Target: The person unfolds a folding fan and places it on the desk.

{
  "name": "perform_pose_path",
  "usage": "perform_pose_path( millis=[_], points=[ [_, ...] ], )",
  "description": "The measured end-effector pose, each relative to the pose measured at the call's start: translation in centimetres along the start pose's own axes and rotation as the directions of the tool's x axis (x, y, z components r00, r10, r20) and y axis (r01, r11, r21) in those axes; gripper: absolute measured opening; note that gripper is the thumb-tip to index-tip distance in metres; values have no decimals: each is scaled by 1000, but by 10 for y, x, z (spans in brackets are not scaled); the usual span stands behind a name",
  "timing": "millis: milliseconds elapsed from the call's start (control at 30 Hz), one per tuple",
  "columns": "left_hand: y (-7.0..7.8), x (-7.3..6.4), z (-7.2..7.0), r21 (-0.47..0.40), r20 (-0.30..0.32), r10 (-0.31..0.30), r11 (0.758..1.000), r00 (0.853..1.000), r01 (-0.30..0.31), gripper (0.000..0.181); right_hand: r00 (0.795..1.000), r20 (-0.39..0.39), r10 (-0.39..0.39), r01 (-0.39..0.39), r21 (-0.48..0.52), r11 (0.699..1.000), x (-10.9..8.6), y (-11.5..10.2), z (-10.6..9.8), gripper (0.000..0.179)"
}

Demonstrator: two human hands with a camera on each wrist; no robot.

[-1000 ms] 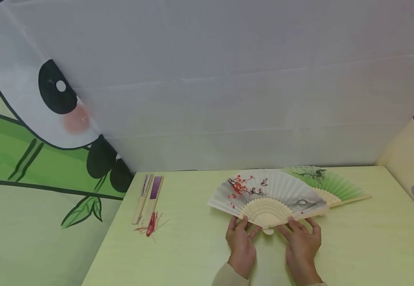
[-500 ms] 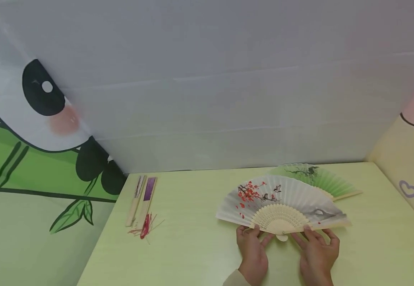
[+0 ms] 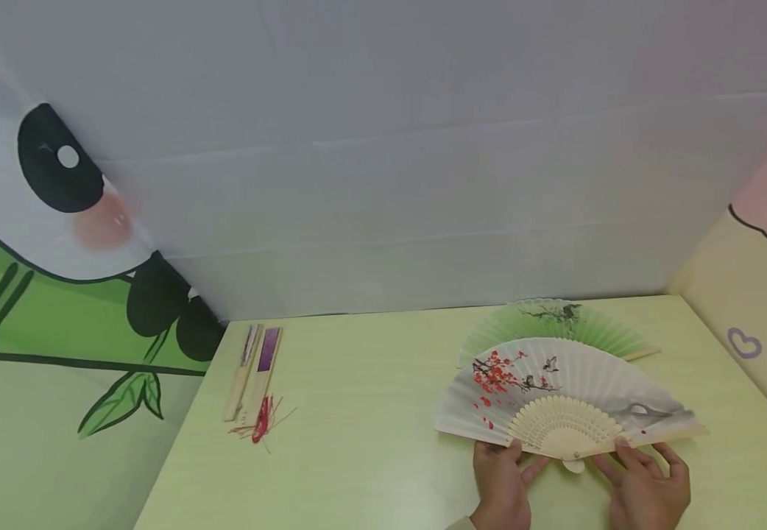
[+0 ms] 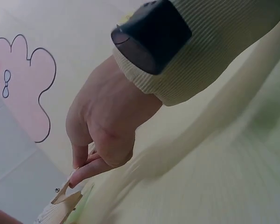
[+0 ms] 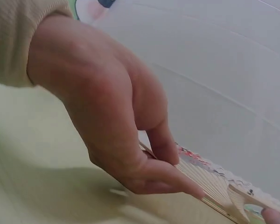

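An open folding fan (image 3: 595, 375), whitish grey with red blossoms and small birds, spreads out in front of both hands in the head view. My left hand (image 3: 503, 486) pinches its lower edge left of the pivot, thumb on top. My right hand (image 3: 651, 489) pinches the same edge right of the pivot. In the right wrist view the fan's pale ribs (image 5: 210, 182) slant along the fingers, tilted above the table. Behind lies a green open fan (image 3: 595, 331) with a dark bird and branch, its lower part hidden by the white one.
At the table's left lie two folded fans, a narrow one (image 3: 243, 375) and one with a purple panel (image 3: 268, 352). A red tassel (image 3: 260, 421) lies at the purple one's lower end. A grey-white wall covering (image 3: 370, 191) rises along the back edge.
Both hands have carried the white fan to the right and nearer the person, baring more of the green fan's left side. The head view has turned slightly right.
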State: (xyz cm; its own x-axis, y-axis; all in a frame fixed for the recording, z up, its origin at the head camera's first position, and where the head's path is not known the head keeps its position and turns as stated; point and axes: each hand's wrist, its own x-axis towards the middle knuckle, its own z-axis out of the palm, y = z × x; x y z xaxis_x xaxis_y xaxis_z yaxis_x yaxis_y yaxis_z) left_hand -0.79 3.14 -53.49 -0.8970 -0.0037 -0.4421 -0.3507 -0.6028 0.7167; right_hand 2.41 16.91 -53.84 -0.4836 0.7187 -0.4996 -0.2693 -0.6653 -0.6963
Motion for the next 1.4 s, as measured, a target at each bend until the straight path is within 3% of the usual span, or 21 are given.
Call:
perform_pose_path(
  millis=[133, 267, 500, 700, 800, 967, 1033, 1167, 1300, 1400],
  points=[
    [-4, -6, 1, 39, 7, -47, 998, 999, 47, 32, 1000, -30, 10, -11, -40, 999, 6, -9, -10, 46],
    [-6, -13, 1, 60, 21, -92, 994, 996, 91, 34, 997, -49, 64, -70, -120, 990, 12, -17, -18, 45],
    [-10, -23, -3, 112, 28, -172, 979, 985, 168, 28, 983, -59, 173, -183, -319, 930, 26, -28, -34, 48],
    [-9, -29, -4, 193, 2, -259, 948, 966, 254, 23, 986, -63, 152, -164, -423, 891, 36, -33, -46, 49],
    [-5, -28, -6, 242, 13, -325, 919, 946, 312, 23, 992, -57, 117, -130, -445, 886, 39, -33, -49, 49],
    [3, -25, -11, 315, 72, -477, 844, 876, 434, 29, 995, -58, 81, -99, -561, 822, 46, -34, -55, 55],
    [5, -24, -12, 311, 79, -502, 833, 861, 458, 29, 995, -59, 76, -96, -614, 784, 50, -34, -57, 66],
    [6, -25, -12, 279, 65, -491, 845, 869, 456, 30, 997, -39, 70, -77, -699, 711, 57, -34, -62, 85],
    [7, -26, -13, 268, 69, -485, 851, 872, 452, 31, 998, -2, 64, -45, -740, 671, 57, -37, -65, 89],
    [8, -25, -14, 261, 81, -502, 844, 861, 468, 38, 998, 12, 62, -32, -750, 661, 54, -39, -64, 89]
  ],
)
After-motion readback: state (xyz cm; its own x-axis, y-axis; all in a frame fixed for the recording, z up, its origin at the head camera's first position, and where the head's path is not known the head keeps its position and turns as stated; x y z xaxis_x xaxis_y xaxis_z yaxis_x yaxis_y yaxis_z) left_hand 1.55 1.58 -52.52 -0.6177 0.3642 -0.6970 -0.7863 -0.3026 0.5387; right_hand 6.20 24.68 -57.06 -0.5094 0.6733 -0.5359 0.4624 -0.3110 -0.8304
